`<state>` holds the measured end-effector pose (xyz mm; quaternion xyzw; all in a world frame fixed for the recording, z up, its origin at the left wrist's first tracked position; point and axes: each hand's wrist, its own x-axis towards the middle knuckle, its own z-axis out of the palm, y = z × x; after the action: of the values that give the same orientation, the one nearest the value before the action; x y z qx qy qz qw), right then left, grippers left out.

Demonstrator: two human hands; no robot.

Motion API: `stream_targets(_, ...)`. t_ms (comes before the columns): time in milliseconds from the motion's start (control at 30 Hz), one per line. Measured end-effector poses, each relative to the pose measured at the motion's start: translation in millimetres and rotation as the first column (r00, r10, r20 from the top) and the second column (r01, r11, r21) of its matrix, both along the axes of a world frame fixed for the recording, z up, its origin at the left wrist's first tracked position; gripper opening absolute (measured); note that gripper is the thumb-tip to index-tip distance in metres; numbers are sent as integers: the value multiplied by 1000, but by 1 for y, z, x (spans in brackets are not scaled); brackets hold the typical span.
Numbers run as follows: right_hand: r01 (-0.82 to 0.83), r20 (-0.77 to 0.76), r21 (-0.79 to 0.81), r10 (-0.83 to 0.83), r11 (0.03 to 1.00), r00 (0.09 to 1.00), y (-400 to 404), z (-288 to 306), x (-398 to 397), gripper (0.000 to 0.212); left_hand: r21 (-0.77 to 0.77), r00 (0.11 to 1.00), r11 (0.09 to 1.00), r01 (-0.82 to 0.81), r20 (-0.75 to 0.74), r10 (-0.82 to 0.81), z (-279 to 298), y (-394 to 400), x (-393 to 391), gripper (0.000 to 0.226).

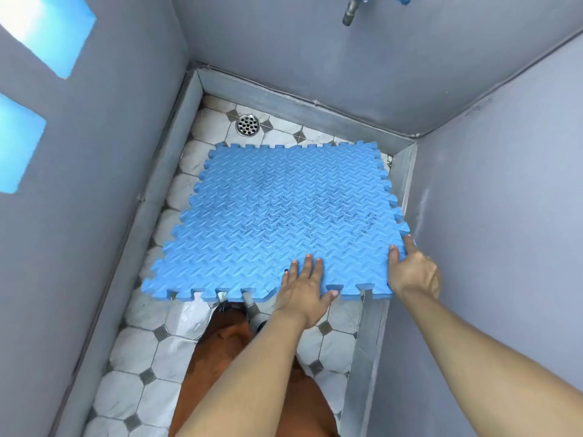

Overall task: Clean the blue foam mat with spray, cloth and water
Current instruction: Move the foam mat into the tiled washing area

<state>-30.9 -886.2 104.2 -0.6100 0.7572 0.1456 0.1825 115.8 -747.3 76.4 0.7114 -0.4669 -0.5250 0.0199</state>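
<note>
In a narrow stall with grey-painted walls (pixel 315 58), the blue foam mat (pixel 277 216) lies over the tiled floor (pixel 164 348), its near edge lifted clear of the tiles and its far edge close to the back kerb; the mat has a raised chevron texture and jigsaw-toothed edges, and dark grimy smears mark its middle and right part; the left hand (pixel 304 288) rests on the near edge right of centre, fingers spread flat on the top surface and the thumb hooked round the edge, so it grips the mat loosely with the palm mostly open; the right hand (pixel 410 269) holds the near right corner, fingers laid over the top of the corner beside the right wall, the thumb hidden, so how tightly it clamps I cannot tell beyond that it has the corner in its grasp; both forearms reach in from the bottom of the view; a round metal drain (pixel 248 124) sits in the floor beyond the mat's far left corner, apart from it; a metal tap (pixel 348 14) juts from the back wall high above; two bright blue openings (pixel 47 29) show in the left wall; below the mat's near edge, orange-brown trousers (pixel 227 351) and part of a sandal are visible.
</note>
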Motion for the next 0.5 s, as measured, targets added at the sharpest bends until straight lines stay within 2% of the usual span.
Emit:
stream_targets(200,80,38,-48,-79,996,996,-20,-74,-4,53,-58,978,994,-97,179,106,-64,13,83,74)
stream_targets(333,140,51,16,-140,990,989,-12,-147,-21,54,97,950,991,-97,305,64,-135,25,141,82)
stream_targets(500,175,116,123,-189,977,975,10,-248,-42,64,130,910,984,-118,411,55,-234,9,188,95)
